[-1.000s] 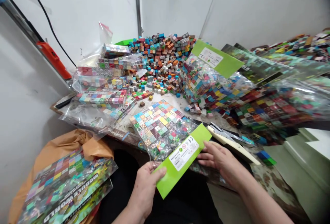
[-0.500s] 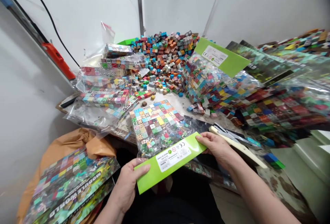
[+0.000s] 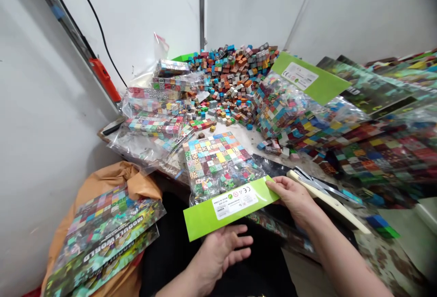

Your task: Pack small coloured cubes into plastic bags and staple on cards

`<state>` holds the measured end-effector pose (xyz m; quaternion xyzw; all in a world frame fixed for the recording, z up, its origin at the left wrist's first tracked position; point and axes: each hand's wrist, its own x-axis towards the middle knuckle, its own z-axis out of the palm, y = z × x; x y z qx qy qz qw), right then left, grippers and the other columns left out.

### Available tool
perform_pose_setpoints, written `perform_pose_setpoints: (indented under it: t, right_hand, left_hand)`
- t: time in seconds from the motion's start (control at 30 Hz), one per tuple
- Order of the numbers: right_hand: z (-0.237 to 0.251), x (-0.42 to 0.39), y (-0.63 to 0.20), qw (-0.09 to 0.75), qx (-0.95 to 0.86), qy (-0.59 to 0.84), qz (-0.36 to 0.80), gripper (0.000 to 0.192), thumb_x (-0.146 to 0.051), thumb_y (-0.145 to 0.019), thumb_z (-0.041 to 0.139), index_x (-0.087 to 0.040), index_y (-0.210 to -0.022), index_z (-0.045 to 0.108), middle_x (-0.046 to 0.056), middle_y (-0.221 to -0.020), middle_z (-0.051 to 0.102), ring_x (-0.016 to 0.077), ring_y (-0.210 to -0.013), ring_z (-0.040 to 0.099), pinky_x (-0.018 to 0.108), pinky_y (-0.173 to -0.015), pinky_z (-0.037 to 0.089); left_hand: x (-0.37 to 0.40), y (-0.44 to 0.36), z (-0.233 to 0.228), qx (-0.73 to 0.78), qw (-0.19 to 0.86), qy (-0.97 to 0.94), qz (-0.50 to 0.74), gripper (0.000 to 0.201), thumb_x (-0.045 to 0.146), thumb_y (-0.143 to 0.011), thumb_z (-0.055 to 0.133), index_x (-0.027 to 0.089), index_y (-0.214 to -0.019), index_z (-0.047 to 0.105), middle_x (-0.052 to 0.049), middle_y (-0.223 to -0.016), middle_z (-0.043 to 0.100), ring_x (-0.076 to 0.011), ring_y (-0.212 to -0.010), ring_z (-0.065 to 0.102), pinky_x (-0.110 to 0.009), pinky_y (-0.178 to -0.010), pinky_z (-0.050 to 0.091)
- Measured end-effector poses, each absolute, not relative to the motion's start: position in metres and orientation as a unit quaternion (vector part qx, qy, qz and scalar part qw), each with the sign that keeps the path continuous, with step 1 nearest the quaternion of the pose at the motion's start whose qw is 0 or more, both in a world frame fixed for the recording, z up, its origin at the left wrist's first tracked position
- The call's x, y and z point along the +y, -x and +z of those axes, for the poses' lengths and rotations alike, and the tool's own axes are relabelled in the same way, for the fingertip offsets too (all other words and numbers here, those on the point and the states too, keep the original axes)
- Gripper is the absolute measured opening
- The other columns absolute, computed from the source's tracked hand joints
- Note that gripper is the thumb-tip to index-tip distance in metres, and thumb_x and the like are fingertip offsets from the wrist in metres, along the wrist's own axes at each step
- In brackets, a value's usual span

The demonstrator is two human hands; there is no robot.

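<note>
A clear plastic bag of small coloured blocks (image 3: 218, 160) lies at the table's front edge, topped with a folded green header card (image 3: 201, 219) that bears a white label. My right hand (image 3: 290, 197) pinches the card's right end between thumb and fingers. Just below the card, my left hand (image 3: 225, 249) is open with its fingers spread, holding nothing; I cannot tell if it touches the card's lower edge. Close to my right hand lie scissors (image 3: 324, 185) and a long cream-handled tool (image 3: 331, 203).
Loose coloured cubes (image 3: 235, 78) are heaped at the back. Bagged blocks (image 3: 153, 124) are stacked on the left. More packs with green cards (image 3: 310, 78) crowd the right. Finished-looking packs (image 3: 112, 242) rest on orange-brown wrapping (image 3: 85, 187) at lower left. A red-handled tool (image 3: 104, 78) hangs by the wall.
My left hand has let go of the card's left end and moved down and right beneath it, fingers opening. My right hand keeps its hold. The view has shifted slightly left.
</note>
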<state>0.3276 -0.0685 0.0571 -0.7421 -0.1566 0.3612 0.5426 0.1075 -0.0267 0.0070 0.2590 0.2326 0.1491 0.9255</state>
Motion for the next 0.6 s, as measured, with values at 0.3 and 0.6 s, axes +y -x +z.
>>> perform_pose_setpoints:
  t: [0.3, 0.6]
  right_hand:
    - [0.05, -0.071, -0.323, 0.495, -0.225, 0.764, 0.347, 0.023, -0.042, -0.071, 0.056, -0.021, -0.072, 0.047, -0.002, -0.061, 0.058, 0.0138, -0.057, 0.057, 0.025, -0.05, 0.048]
    - [0.08, -0.136, -0.386, 0.21, -0.399, 0.893, 0.008, 0.058, -0.056, -0.069, 0.05, -0.012, -0.107, 0.053, 0.019, -0.112, 0.055, 0.035, -0.105, 0.047, 0.049, -0.091, 0.035]
  left_hand:
    - [-0.03, -0.165, 0.035, 0.39, 0.852, -0.166, 0.307, 0.048, 0.032, -0.077, 0.059, 0.013, -0.117, 0.042, -0.016, -0.111, 0.058, -0.0254, -0.087, 0.062, -0.038, -0.077, 0.053]
    - [-0.027, -0.166, 0.031, 0.421, 0.824, -0.183, 0.334, 0.042, 0.021, -0.076, 0.06, 0.013, -0.114, 0.044, -0.016, -0.103, 0.062, -0.0248, -0.081, 0.064, -0.04, -0.074, 0.054]
